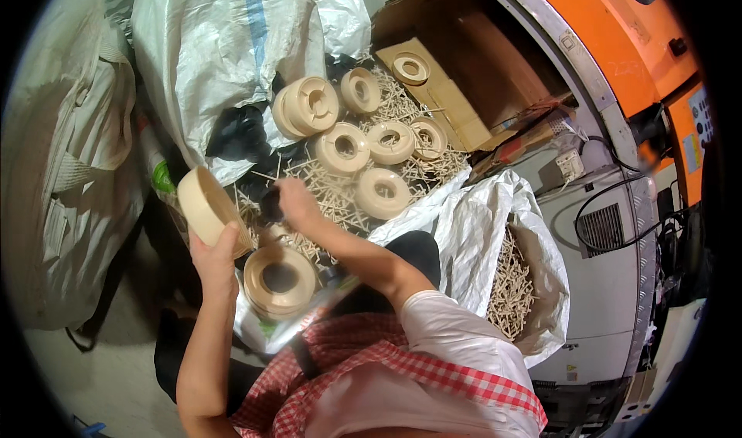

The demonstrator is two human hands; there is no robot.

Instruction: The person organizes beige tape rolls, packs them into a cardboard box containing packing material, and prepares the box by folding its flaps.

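The left hand (pixel 214 259) gripped a cream, round plastic ring (pixel 205 205) (tilted) between thumb and fingers. The right hand's (pixel 297 204) grip could not be told.

Rings (pixel 204 205): plain cream. Sticks (pixel 512 285): pale beige. Upper sack (pixel 201 44): white, single blue stripe (pixel 253 9). Left sack (pixel 58 152): duller off-white. Right sack (pixel 468 218): plain white. Plastic (pixel 234 134): glossy black. Box (pixel 502 59): brown, tan flap (pixel 442 102). Machine (pixel 595 32): bright orange. Cabinet (pixel 580 299): pale grey. Cable (pixel 580 225): black. Apron (pixel 340 345): red-and-white check. Sleeve (pixel 440 322): plain white. Floor (pixel 85 368): greyish.
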